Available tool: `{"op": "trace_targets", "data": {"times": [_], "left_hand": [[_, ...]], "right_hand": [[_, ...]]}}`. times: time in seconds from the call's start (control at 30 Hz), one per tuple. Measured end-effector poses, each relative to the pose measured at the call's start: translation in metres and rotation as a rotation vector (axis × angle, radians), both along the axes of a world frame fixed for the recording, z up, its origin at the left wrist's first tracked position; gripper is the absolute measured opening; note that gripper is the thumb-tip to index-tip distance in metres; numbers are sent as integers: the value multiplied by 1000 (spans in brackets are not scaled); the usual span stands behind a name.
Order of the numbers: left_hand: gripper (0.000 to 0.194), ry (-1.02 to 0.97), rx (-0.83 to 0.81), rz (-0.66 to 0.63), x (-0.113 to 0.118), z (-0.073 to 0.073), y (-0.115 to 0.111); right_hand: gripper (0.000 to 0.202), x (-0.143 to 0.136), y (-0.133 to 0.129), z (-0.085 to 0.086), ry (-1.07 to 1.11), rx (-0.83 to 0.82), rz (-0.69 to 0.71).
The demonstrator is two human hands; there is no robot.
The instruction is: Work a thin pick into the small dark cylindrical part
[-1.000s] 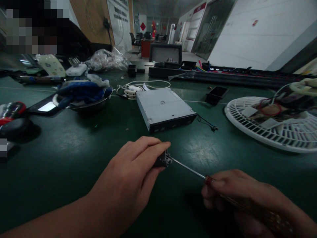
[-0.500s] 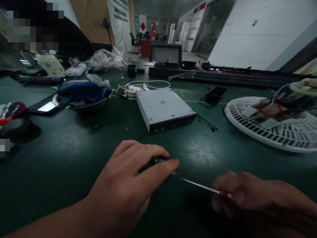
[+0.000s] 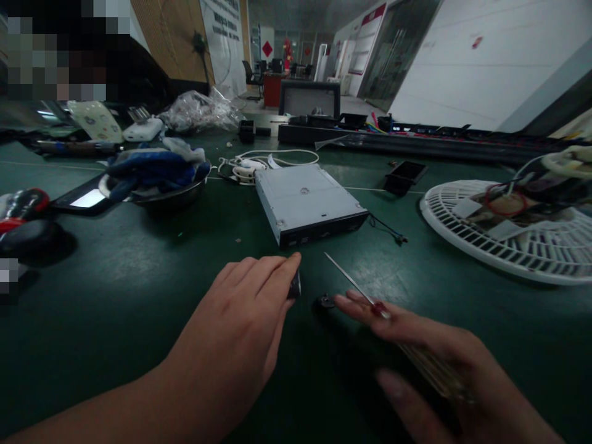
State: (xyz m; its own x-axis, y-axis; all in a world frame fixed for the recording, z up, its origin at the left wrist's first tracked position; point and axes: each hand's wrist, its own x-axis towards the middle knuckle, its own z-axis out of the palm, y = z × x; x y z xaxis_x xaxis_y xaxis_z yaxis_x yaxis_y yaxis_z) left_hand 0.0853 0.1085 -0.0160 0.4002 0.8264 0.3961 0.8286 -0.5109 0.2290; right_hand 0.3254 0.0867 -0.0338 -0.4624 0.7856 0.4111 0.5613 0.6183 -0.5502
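My left hand (image 3: 240, 320) is closed over a small dark piece with a shiny rounded end (image 3: 295, 285), mostly hidden under the fingers. A screwdriver (image 3: 351, 280) with a thin metal shaft and a translucent handle, reddish at its front, lies across my right hand (image 3: 416, 345). Its tip points up and left, apart from the other things. My right index fingertip reaches to a small black part (image 3: 326, 301) on the table, close beside or touching it. The right thumb is blurred and held away from the handle. Beyond both hands sits a grey optical disc drive (image 3: 309, 194).
On the right stands a white fan grille (image 3: 490, 253) with wires on it, near a small black box (image 3: 404, 177). Leftward are a metal bowl (image 3: 185, 194) holding blue gloves (image 3: 152, 169), a phone (image 3: 86, 198) and a black-and-red object (image 3: 30, 216). A white cable (image 3: 282, 154) lies behind the drive.
The screwdriver has swung up, its tip now clear of the piece in my left hand. My right fingers have stretched left to the small black part, which now shows on the table.
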Motion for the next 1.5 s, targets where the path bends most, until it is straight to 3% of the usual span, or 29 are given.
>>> {"op": "trace_targets", "data": {"times": [0.2,0.7,0.97,1.13,1.33,1.5], "left_hand": [[40,34,-52,-8,1,1,1],[33,20,-139,38,7,7,8],[31,64,-136,58,6,7,9],[28,60,-145,117,7,11,4],[32,37,-144,215,1,26,-11],[22,47,-215,344,-10,31,-33]], "right_hand": [[47,-19,4,15,-156,74,141],[11,-28,10,21,-135,129,83],[9,-24,13,22,-11,35,-52],[15,-30,15,24,198,12,-292],[7,-39,6,31,358,55,-421],[11,-67,1,28,583,35,-529]]}}
